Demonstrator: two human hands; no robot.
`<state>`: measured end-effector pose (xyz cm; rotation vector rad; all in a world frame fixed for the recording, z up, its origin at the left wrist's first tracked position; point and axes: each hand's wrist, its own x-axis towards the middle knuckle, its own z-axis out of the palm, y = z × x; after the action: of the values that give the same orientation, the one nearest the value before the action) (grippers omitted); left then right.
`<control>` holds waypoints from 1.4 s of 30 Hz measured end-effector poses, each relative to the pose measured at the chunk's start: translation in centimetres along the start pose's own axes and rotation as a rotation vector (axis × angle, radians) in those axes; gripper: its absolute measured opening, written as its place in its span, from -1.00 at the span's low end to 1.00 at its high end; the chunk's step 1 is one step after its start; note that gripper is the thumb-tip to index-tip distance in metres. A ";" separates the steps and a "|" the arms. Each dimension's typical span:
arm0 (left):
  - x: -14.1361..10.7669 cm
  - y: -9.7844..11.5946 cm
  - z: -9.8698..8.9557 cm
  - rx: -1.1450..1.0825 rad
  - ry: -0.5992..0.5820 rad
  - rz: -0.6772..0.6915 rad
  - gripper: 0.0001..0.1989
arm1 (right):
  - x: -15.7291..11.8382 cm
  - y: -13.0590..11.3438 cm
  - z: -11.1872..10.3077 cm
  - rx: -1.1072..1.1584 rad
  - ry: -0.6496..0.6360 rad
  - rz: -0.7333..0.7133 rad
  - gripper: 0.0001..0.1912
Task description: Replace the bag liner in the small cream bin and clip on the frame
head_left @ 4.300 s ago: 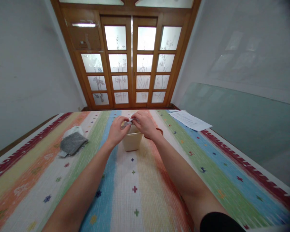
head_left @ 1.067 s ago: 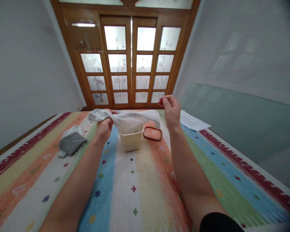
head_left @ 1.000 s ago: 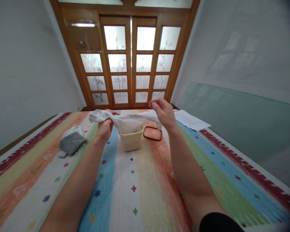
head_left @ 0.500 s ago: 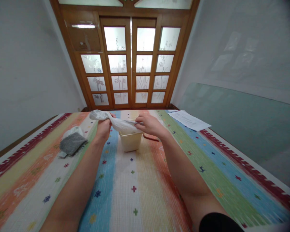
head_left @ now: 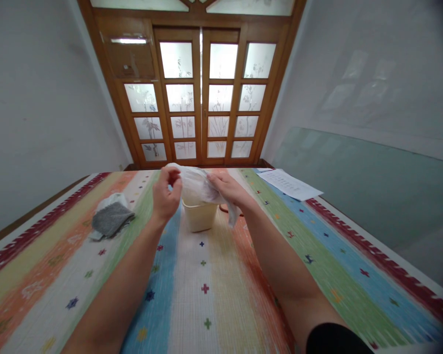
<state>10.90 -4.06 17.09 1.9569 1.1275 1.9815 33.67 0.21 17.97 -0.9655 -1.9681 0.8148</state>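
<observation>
A thin white plastic bag is stretched between my two hands above a small cream bin. My left hand, fingers curled, grips the bag's left edge. On the other side my right hand pinches the bag, and a loose end of it dangles beneath that hand. The bag covers most of the bin's opening, so the inside is hidden. Just right of the bin, a reddish-brown flat object shows only in part behind the bag and my wrist.
A crumpled grey and white cloth lies on the left of the striped tablecloth. Printed paper sheets rest at the far right edge. Beyond the table are wooden doors with glass panes, with a greenish panel along the right wall.
The bag went from a twisted strip to a wider spread sheet. Its loose end now hangs at my right hand instead of past my left. My left hand has shifted slightly right.
</observation>
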 end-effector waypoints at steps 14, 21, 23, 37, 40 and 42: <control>-0.2 -0.4 0.4 0.091 -0.195 -0.189 -0.88 | 1.4 1.3 0.0 0.457 0.315 0.125 -0.51; 1.3 -3.9 -2.3 0.387 -0.123 -0.398 -0.59 | 2.9 4.1 -2.9 1.036 0.711 0.329 -0.81; 1.8 -4.9 -3.4 0.529 -0.228 -0.430 -0.62 | 3.1 5.3 -3.7 1.095 0.793 0.358 -0.82; 1.4 1.0 -2.8 0.369 -0.546 0.106 -0.86 | 3.1 9.1 -5.1 0.182 1.115 0.126 -0.79; 0.1 1.7 -0.8 0.354 -0.665 0.105 -0.78 | 2.5 6.7 -4.7 -0.047 1.062 -0.045 -0.77; -0.5 2.0 0.0 0.362 -0.680 0.082 -0.67 | 2.0 5.0 -4.3 -0.094 0.896 -0.095 -0.76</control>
<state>11.81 -5.74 17.87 2.5844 1.2638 1.0080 38.17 5.23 16.81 -1.0374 -1.2537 0.1589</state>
